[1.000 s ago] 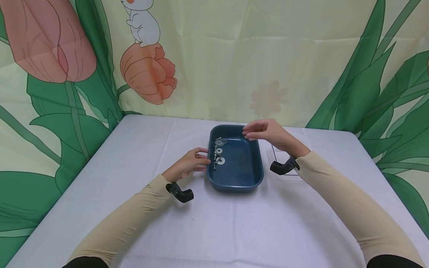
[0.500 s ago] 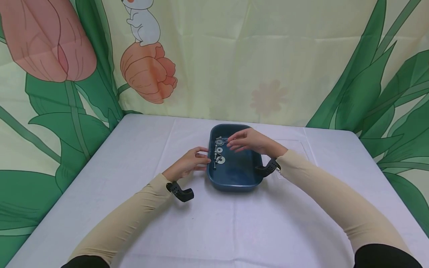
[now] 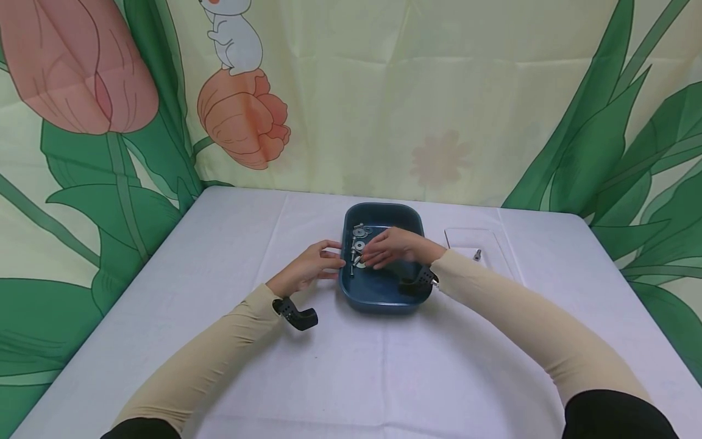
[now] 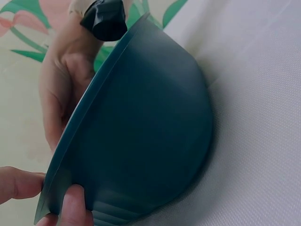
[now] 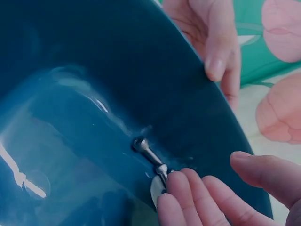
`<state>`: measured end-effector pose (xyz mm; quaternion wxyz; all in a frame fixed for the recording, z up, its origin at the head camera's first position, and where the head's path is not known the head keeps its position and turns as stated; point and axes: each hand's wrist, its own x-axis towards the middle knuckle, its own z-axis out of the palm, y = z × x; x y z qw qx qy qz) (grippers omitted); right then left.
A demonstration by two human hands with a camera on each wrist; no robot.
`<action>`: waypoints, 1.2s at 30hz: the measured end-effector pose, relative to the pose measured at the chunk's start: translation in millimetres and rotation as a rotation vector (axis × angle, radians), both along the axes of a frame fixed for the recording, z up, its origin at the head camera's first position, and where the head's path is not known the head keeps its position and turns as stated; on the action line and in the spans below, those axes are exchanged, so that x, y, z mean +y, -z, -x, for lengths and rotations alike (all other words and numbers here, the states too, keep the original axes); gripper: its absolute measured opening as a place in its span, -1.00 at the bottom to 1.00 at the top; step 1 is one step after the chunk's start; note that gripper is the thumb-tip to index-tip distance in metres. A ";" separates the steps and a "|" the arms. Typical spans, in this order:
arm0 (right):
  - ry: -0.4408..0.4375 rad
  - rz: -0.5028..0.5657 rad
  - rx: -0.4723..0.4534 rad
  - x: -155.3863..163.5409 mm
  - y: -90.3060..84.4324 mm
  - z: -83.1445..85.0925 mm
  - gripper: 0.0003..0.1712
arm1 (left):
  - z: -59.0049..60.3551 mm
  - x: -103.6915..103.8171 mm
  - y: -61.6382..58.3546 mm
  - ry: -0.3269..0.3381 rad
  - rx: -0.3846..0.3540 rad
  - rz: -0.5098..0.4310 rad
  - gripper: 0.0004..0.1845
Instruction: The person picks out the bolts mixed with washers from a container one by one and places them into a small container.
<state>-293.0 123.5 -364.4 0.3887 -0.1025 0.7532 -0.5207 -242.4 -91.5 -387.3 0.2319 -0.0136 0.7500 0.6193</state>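
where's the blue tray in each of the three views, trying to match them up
Head: the blue tray sits mid-table between both hands, centre of the picture.
Left wrist: its outer wall fills the middle, seen from the side.
Right wrist: its glossy inside fills the left and centre, with a bolt on the floor.
Shared landmark: the left hand holding the tray's rim, at bottom left in the left wrist view and top right in the right wrist view.

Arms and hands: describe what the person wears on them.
Both arms wear long, close-fitting beige sleeves, with black cloth at the upper arms. A black perforated strap with a small black camera mount sits at each wrist, by the left hand and right hand. The hands are bare: no gloves, rings or markings visible.
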 end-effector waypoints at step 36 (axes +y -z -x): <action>0.058 -0.029 -0.341 -18.6 5.8 1.5 -0.55 | -1.0 0.4 -1.7 -0.003 0.001 -0.011 -0.45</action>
